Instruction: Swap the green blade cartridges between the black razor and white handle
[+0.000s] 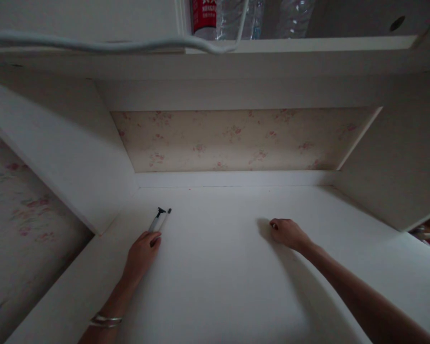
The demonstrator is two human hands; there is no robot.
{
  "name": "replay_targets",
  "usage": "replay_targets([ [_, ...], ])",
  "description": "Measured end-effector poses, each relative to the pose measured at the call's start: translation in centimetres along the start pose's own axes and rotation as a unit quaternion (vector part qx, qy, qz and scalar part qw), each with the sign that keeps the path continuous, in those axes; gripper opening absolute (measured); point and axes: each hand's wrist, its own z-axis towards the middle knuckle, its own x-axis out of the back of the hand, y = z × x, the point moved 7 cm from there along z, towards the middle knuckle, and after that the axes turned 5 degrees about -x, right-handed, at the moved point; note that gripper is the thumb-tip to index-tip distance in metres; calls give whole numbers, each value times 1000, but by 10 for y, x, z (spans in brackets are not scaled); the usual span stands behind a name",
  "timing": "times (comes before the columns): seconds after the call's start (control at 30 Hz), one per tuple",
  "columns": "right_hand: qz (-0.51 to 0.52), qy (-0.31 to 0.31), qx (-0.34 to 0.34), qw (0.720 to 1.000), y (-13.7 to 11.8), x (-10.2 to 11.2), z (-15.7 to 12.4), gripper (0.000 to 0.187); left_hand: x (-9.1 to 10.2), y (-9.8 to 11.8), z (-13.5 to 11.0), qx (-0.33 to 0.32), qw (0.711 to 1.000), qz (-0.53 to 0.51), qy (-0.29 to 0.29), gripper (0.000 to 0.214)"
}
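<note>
My left hand [143, 255] is closed at the left of the white desktop. From its fingers a razor [154, 223] points away from me, with a grey handle and a black T-shaped head. Beside the razor, a thin white stick [165, 220] with a dark tip also runs down to my fingertips; its kind is unclear. Farther right, my right hand [285, 232] is curled into a fist just over the desktop. Its fingertips are tucked in, and whatever they may hold is hidden.
White side panels flank the white desktop [208, 282]. A shelf [301, 45] above holds a red-labelled bottle [205, 16] and clear plastic bottles [295, 19]. A white cable [93, 45] hangs across its front. Floral wallpaper [218, 141] shows behind.
</note>
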Motion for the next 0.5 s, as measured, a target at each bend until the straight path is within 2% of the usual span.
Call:
replay_targets([
  [0.27,104,-3,109,989,-175,-10,17,23,1,2,-2,-1,999,-36,8,25],
  [0.37,148,-28,124,981,-225,-17,29,22,2,3,-2,-3,999,-30,8,23],
  [0.5,196,-83,131,968,-280,-31,43,22,0,2,-2,0,1000,-28,4,23],
])
